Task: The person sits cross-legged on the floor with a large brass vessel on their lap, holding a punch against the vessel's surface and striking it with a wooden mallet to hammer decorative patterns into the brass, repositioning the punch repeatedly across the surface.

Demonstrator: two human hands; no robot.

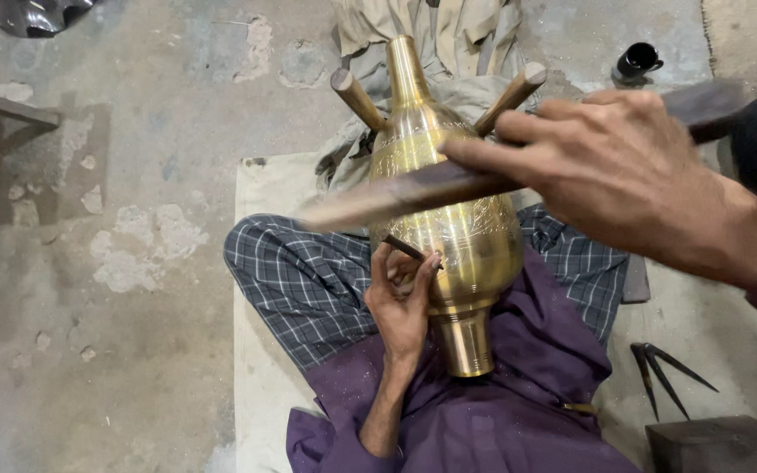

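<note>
holding a thin chisel point(406, 249) pinched in the left hand point(400, 302) against the brass vase point(457, 219), the right hand point(615, 175) grips a wooden mallet point(396, 198) just above, crossing the vase's long body.

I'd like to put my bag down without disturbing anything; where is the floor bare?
Bare concrete floor lies left of the cloth mat. It is crowded around the brass vase, both hands, and near the metal dividers and dark block on the right.

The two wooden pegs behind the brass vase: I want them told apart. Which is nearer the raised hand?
The right-hand peg, slanting toward the right hand; the other peg leans left.
</note>
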